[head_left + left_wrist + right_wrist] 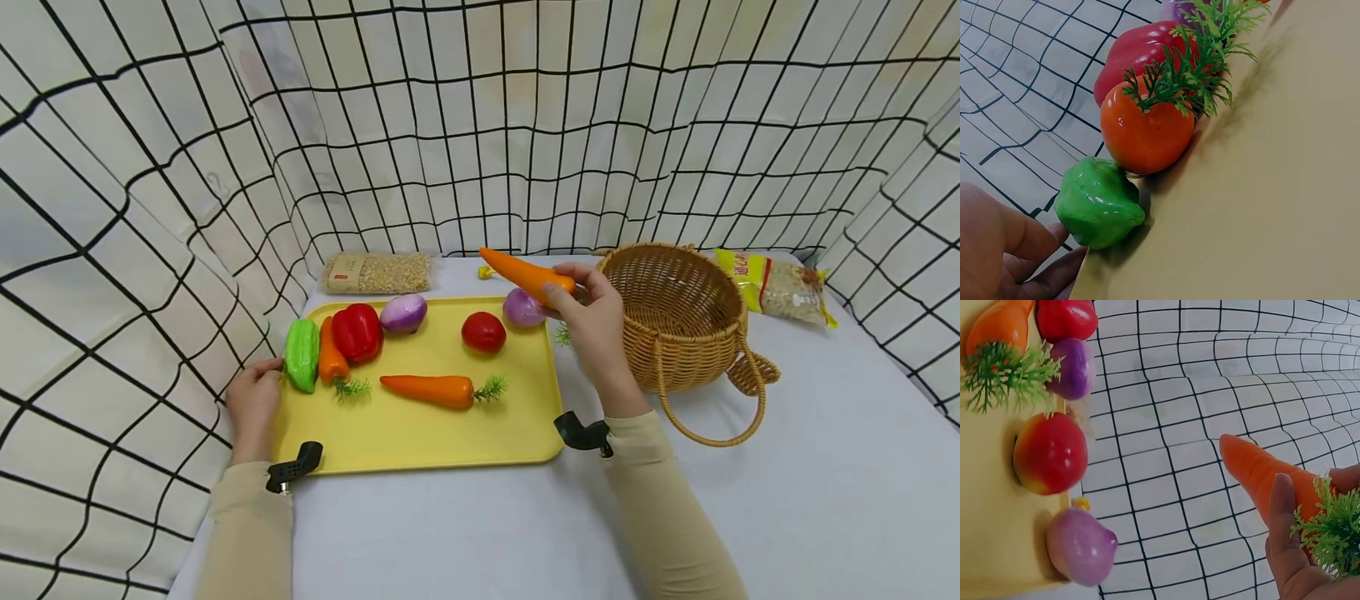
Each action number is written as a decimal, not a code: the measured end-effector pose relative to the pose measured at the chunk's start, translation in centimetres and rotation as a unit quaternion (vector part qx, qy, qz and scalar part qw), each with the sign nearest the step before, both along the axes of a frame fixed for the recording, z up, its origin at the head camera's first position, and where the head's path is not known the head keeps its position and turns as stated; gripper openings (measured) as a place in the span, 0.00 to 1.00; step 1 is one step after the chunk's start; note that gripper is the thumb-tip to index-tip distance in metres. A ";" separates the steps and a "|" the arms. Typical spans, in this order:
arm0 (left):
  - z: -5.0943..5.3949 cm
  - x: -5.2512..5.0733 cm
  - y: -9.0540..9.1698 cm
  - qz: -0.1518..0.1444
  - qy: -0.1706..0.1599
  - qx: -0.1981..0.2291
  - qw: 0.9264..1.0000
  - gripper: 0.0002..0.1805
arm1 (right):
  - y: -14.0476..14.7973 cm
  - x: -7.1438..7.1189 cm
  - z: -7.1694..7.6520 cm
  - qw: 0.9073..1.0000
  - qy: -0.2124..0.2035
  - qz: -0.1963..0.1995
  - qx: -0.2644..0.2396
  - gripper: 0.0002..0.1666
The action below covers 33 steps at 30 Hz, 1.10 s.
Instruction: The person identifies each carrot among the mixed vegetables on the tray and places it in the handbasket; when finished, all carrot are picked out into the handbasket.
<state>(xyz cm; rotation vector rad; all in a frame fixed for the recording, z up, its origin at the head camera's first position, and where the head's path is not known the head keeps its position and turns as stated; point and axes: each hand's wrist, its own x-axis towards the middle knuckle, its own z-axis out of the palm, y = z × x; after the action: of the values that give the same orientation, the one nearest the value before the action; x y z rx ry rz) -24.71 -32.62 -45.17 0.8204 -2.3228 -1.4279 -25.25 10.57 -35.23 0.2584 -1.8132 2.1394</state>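
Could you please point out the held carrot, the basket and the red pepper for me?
Held carrot [525, 272]: head view, middle of its orange body.
Basket [693, 360]: head view, front of its woven wall.
Red pepper [357, 332]: head view, middle of its visible side.

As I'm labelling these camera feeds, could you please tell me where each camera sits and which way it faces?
Head: worn on the head, facing forward and down at yellow tray and wicker basket; left hand, right hand and both sleeves show.
Left wrist: on that wrist, facing the green vegetable; part of the left hand shows.
Right wrist: on that wrist, facing the held carrot; part of the right hand shows.
Head and right wrist share the held carrot.
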 end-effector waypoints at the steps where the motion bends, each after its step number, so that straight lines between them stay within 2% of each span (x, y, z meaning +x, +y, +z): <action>1: 0.0 0.0 0.0 0.002 -0.001 0.003 1.000 0.23 | 0.3 0.1 0.1 1.000 0.001 -0.002 0.007 0.17; 10: -0.1 0.0 -0.1 -0.001 0.005 -0.006 1.000 0.23 | 3.9 0.7 1.6 0.998 0.002 -0.028 0.056 0.18; 17: 0.0 0.0 -0.1 -0.001 0.007 -0.002 1.000 0.23 | 6.9 0.8 1.5 0.994 -0.021 -0.063 0.092 0.19; 23: -0.1 0.2 -0.1 -0.011 -0.002 0.002 1.000 0.24 | 8.9 1.3 1.2 0.993 -0.037 -0.067 0.092 0.20; 28: -0.1 0.3 0.0 -0.008 -0.003 0.008 1.000 0.24 | 10.4 1.5 1.3 0.990 -0.050 -0.089 0.101 0.21; 33: 0.0 0.1 0.0 -0.012 -0.005 0.008 1.000 0.24 | 12.1 1.5 1.5 0.990 -0.050 -0.098 0.083 0.20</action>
<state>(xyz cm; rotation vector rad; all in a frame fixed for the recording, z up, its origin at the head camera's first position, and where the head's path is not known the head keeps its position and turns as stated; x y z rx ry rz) -24.59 -32.64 -45.21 0.8087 -2.3386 -1.4561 -23.72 22.71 -33.77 0.0098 -1.9862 1.9017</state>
